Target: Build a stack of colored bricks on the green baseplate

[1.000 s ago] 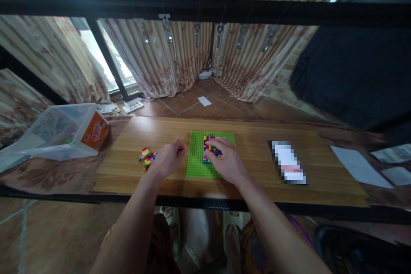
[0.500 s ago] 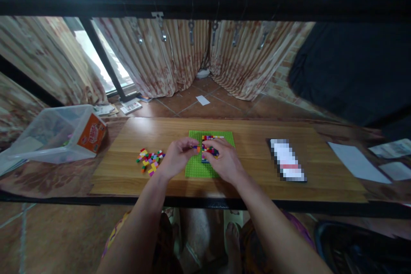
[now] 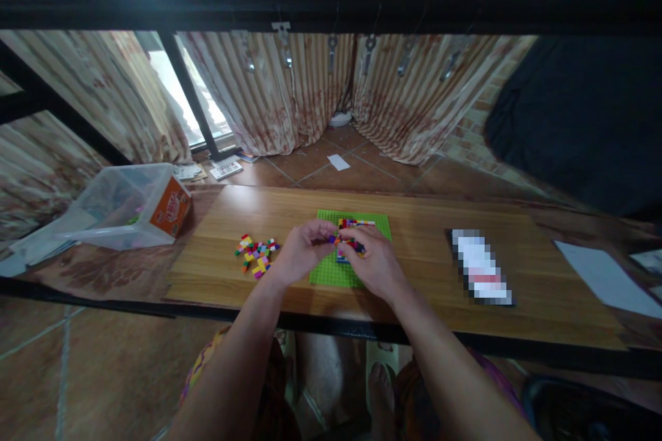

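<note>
A green studded baseplate lies on the wooden board, with a block of many-coloured toy bricks built up on it. My left hand is over the plate's left side, thumb and fingers pinched on a small purple brick. My right hand arches over the brick build, its fingertips meeting the left hand's at a small orange brick. The right palm and fingers hide much of the build. Left of my left hand lies a loose pile of coloured bricks.
A clear plastic box with an orange label stands at the left. A phone-like device, blurred out, lies on the wooden board to the right, with a white sheet beyond. A black bar crosses above.
The whole view has shifted, so things appear further right. My hands have come closer together, and the small bricks at the left fingertips now meet the right fingertips.
</note>
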`<state>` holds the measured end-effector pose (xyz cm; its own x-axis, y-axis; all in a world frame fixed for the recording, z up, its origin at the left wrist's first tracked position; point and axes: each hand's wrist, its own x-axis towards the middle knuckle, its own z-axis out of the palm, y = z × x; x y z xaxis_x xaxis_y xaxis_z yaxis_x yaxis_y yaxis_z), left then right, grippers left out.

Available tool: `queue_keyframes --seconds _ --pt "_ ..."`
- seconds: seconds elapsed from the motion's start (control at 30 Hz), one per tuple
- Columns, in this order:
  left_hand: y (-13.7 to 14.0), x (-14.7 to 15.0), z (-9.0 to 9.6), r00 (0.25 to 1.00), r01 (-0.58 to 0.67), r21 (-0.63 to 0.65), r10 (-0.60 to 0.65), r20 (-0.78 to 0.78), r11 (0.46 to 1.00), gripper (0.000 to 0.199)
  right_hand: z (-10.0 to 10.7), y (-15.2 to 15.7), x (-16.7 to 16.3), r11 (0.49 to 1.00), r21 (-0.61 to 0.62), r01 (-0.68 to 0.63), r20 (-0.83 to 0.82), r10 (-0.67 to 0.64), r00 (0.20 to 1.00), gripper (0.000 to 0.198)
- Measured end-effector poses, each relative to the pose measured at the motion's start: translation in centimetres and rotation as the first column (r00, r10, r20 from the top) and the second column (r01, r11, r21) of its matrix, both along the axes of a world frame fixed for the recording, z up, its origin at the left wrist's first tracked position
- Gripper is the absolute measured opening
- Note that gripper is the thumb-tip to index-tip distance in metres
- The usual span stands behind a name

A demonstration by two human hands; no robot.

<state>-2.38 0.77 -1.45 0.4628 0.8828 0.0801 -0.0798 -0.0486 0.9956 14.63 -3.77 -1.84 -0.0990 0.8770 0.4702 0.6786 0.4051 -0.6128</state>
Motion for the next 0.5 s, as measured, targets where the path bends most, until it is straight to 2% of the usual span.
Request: queue_keyframes --seconds 0.27,0.5 --pt "-0.35 0.24 0.37 0.994 -0.091 0.106 0.097 -0.048 0.990 0.022 0.16 -0.15 -0.10 1.000 -0.025 -0.014 -0.027 0.013 1.000 0.010" --pt "-0.59 0.24 0.71 0.996 -0.076 0.150 0.082 -0.034 0.986 0.018 0.48 -0.30 -0.15 0.999 -0.018 -0.040 -0.003 0.040 0.999 0.020"
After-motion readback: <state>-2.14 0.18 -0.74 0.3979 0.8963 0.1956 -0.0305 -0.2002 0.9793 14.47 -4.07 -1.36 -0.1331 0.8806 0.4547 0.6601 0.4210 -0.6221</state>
